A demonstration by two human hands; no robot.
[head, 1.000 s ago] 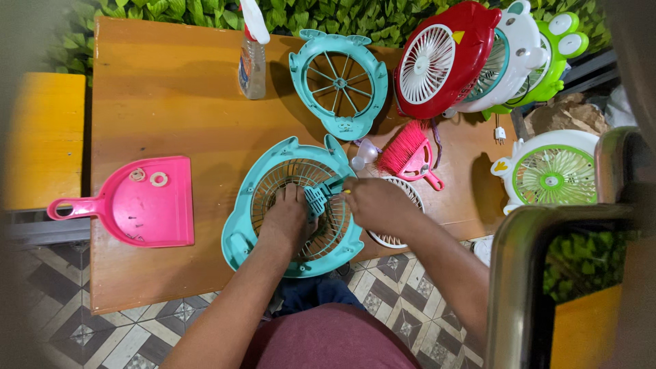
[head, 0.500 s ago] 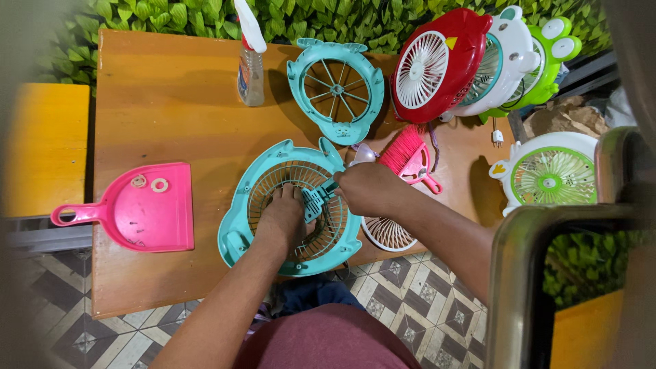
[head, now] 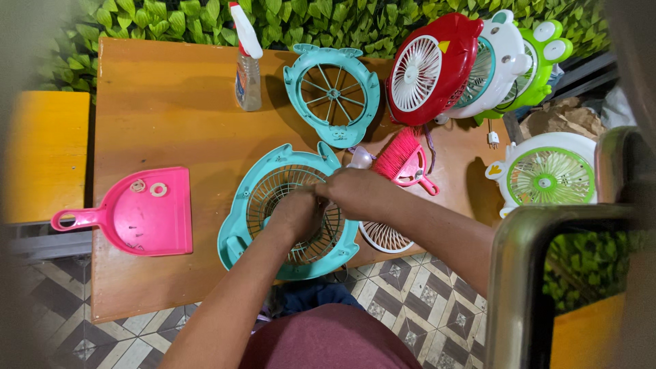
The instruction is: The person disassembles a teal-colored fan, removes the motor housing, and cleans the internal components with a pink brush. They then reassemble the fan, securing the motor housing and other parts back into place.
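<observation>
Left hand (head: 295, 213): we press it, fingers curled, on the teal fan shell's (head: 236, 229) wire grille (head: 321, 242).
Right hand (head: 355, 193): closed beside it; grip unclear.
Pink dustpan (head: 147, 215): holds two small rings (head: 148, 187).

Both hands (head: 297, 213) (head: 355, 191) together, fingers curled

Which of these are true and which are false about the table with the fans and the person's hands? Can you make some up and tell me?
1. Both hands rest on the teal fan shell with the wire grille. True: the left hand and right hand meet over it.
2. The pink dustpan lies on the floor. False: it lies on the wooden table, left of the hands.
3. A spray bottle stands near the table's far edge. True.
4. The red fan lies flat under the hands. False: it leans at the far right, beside a white fan.
</observation>
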